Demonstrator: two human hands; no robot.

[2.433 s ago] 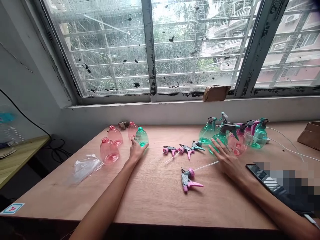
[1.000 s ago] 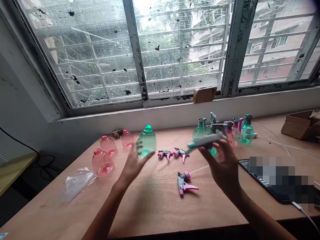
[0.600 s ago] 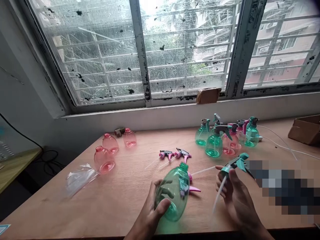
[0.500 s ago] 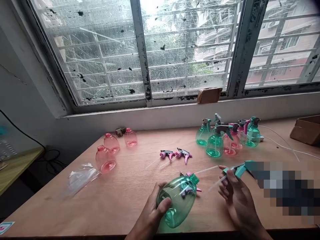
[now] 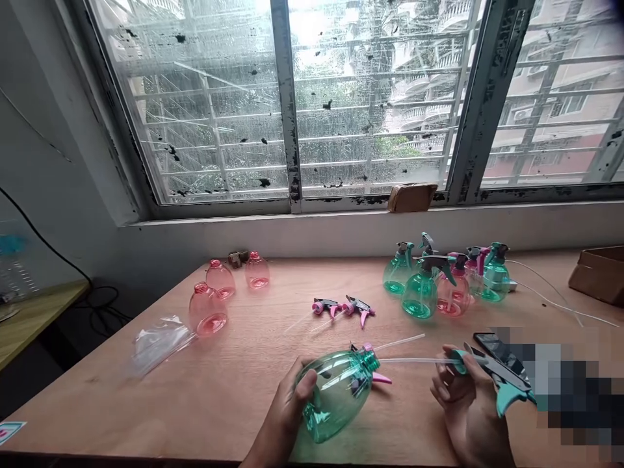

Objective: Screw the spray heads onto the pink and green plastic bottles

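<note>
My left hand (image 5: 283, 413) is wrapped round a clear green bottle (image 5: 336, 396), tilted so its open neck points up and to the right. In my right hand (image 5: 472, 416) is a teal and black trigger spray head (image 5: 509, 383), its nozzle end out to the right. From it a thin clear dip tube (image 5: 414, 360) runs left, its tip at the bottle's mouth; whether it is inside I cannot tell. A pink and black spray head (image 5: 383, 378) lies behind the bottle, partly hidden. Two more, a pink spray head (image 5: 325, 305) and its neighbour (image 5: 359, 308), lie farther back.
Three pink bottles (image 5: 208, 312) without heads and a clear plastic bag (image 5: 160, 341) are at left. Several spray bottles with heads (image 5: 419, 292) stand back right, near a white cable (image 5: 550, 292) and cardboard box (image 5: 597, 276). A dark phone-like object (image 5: 502, 351) lies beyond my right hand.
My right hand has turned the spray head, so its tube now points level to the left and reaches the bottle's mouth. The bottle has tipped further over and shifted slightly left.
</note>
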